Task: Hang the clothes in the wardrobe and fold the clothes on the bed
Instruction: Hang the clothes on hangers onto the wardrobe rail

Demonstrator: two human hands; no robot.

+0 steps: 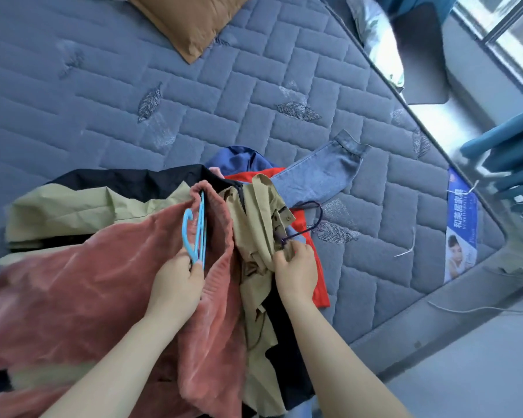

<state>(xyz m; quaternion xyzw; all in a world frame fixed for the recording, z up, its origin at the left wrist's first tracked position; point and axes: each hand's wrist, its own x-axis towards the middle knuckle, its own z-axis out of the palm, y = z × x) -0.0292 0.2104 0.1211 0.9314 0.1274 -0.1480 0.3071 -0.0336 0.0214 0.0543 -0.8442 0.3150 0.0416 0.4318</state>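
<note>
Pink garment (73, 297) | grey quilted mattress (103, 101) | brown pillow (191, 22) far | window (520, 31) R

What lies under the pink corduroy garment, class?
A khaki garment and a black garment stick out from beneath the pink corduroy garment at its far edge. How far they extend underneath is covered.

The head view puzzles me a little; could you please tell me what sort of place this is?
Most likely a bedroom: a bare quilted mattress with a brown pillow at its far end, a heap of clothes on it, and a window with a teal curtain on the right.
</note>
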